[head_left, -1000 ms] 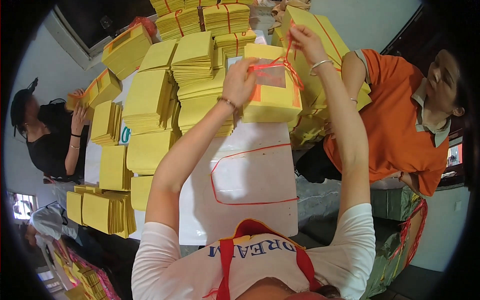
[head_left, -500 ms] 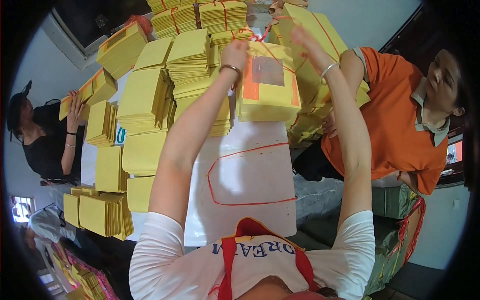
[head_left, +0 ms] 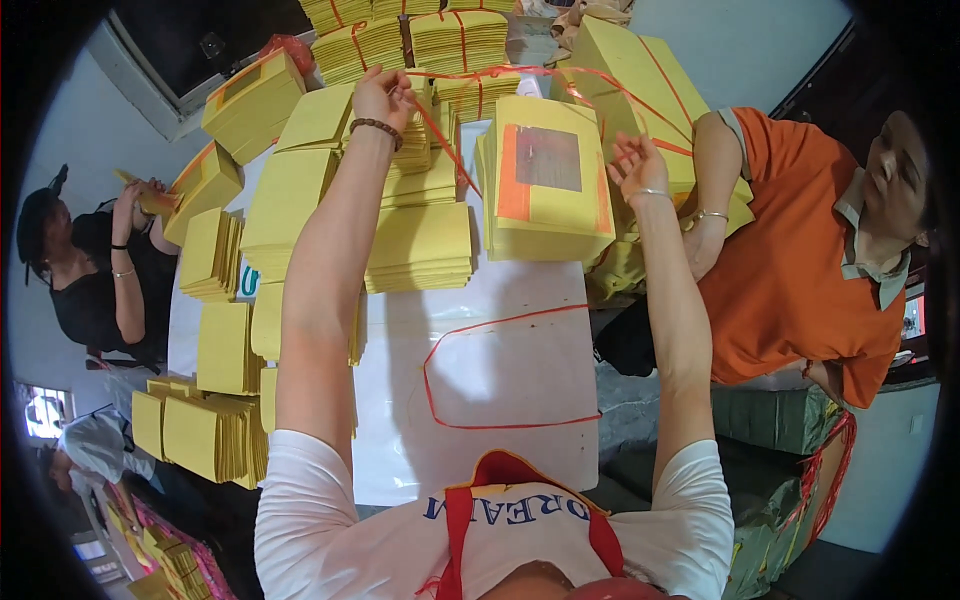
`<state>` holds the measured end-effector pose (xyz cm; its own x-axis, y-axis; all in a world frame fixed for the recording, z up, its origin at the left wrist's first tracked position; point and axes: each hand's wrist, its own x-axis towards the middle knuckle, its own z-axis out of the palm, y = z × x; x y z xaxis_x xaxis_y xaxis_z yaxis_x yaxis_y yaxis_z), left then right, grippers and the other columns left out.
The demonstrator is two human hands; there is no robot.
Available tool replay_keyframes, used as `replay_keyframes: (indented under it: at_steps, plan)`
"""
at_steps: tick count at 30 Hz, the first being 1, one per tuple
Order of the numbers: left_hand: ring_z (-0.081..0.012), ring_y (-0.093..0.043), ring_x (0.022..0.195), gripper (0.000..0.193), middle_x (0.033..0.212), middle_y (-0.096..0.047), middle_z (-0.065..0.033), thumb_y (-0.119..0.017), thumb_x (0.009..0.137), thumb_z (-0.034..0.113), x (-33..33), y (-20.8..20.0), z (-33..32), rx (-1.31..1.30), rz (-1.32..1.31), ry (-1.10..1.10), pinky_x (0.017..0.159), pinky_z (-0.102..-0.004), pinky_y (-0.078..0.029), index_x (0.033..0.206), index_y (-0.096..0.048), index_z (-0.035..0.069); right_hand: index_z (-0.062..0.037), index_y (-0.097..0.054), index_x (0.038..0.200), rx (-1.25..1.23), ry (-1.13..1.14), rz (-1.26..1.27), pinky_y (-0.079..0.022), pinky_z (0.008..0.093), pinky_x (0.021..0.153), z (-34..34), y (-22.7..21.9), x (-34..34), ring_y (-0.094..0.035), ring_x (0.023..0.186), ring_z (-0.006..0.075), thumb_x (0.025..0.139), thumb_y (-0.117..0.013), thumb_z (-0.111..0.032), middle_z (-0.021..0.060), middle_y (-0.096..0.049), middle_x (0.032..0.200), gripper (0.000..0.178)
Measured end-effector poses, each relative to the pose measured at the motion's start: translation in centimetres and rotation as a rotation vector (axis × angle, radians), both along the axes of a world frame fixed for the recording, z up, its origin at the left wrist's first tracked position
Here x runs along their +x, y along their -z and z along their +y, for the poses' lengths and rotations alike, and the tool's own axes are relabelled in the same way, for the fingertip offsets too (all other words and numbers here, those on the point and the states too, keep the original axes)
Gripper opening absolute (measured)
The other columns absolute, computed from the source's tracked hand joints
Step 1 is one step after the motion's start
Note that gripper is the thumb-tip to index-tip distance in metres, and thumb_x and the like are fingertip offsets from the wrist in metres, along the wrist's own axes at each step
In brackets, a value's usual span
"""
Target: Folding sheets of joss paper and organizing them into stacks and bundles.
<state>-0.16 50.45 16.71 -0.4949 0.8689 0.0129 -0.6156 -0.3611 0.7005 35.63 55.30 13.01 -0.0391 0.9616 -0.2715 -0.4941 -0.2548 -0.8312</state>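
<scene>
Near the upper centre of the frame, I have the left hand (head_left: 386, 97) pinching a red strap (head_left: 545, 69) and the right hand (head_left: 638, 166) loosely spread just beside the yellow stack (head_left: 550, 185) on the table (head_left: 510, 370).

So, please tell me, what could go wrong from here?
The red string running from the left grip passes close to the tied bundles, so it could snag there. The yellow stack shows no string across its top, so its pieces might slide apart. The right grip appears near the co-worker's hand; they may bump.
</scene>
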Motion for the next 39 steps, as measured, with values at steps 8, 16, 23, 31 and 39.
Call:
replay_keyframes:
  at_steps: [8,16,23,31,39]
  plan:
    - [-0.0229,-0.060,0.090,0.051,0.111,-0.053,-0.0202,-0.059,0.079,0.014,3.1,-0.1,-0.7,-0.223,1.230,-0.101,0.070,-0.0332,-0.051,0.127,-0.043,0.009,-0.0176,-0.056,0.085,0.059,0.096,0.170,-0.036,0.0432,0.088,-6.0,3.0,4.1,-0.050,0.108,0.0177,0.088,-0.054,-0.036,0.0001,-0.060,0.107,0.018]
    - [-0.0331,-0.042,0.116,0.056,0.123,-0.045,-0.0182,-0.064,0.072,0.025,15.4,7.1,-6.9,-0.182,1.159,-0.166,0.098,-0.0410,-0.032,0.120,-0.046,0.001,-0.0159,-0.055,0.081,-0.103,0.201,0.424,-0.045,0.0374,0.074,-8.5,12.0,6.2,-0.061,0.087,0.0198,0.089,-0.052,-0.037,-0.0003,-0.064,0.092,0.022]
    - [-0.0356,-0.038,0.117,0.054,0.130,-0.040,-0.0172,-0.062,0.071,0.022,14.5,6.4,-6.3,-0.283,1.328,-0.110,0.096,-0.0443,-0.032,0.122,-0.047,0.010,-0.0125,-0.056,0.094,0.331,-0.071,0.056,-0.046,0.0293,0.070,-6.5,0.5,9.8,-0.059,0.087,0.0144,0.091,-0.051,-0.031,0.0016,-0.062,0.094,0.019]
    - [-0.0319,-0.040,0.116,0.033,0.116,-0.054,-0.0096,-0.056,0.077,0.021,14.4,5.1,-2.0,-0.220,1.896,-0.034,0.094,-0.0495,-0.030,0.110,-0.061,0.023,-0.0123,-0.057,0.095,0.407,-0.190,-0.222,-0.043,0.0278,0.074,-3.1,-7.7,6.0,-0.056,0.087,0.0134,0.091,-0.051,-0.031,0.0018,-0.059,0.098,0.020]
    - [-0.0223,-0.059,0.087,0.053,0.100,-0.060,-0.0082,-0.055,0.078,0.021,5.1,1.0,1.9,-0.273,1.511,0.036,0.073,-0.0370,-0.046,0.129,-0.045,0.010,-0.0108,-0.057,0.080,0.415,-0.122,-0.942,-0.029,0.0214,0.055,1.7,-10.0,8.1,-0.039,0.058,0.0069,0.079,-0.064,-0.035,-0.0049,-0.047,0.066,0.025]
